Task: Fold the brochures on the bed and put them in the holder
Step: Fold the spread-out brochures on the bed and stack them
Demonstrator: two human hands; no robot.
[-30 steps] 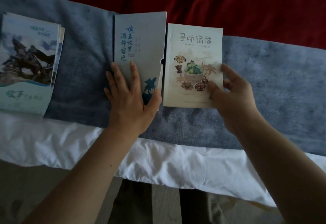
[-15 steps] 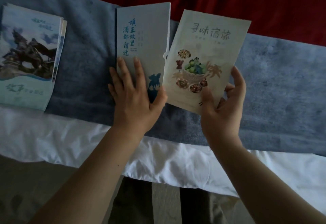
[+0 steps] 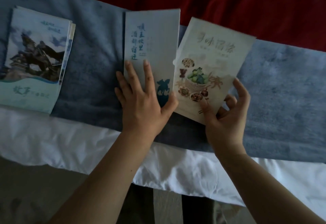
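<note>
Pressing flat, fingers spread, the left hand point(image 3: 142, 100) steadies the blue-grey holder point(image 3: 155, 35) at twelve o'clock while the right hand point(image 3: 226, 119) pinches the near corner of a tilted food brochure point(image 3: 211, 60) at one o'clock, seemingly aiming it at the holder's notched edge; other brochures point(image 3: 35, 56) lie stacked at ten o'clock.

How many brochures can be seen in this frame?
2 plainly: the cream brochure pinched in the right hand, tilted beside the holder, and the top of the stack at far left. Edges under it show more are hidden.
</note>
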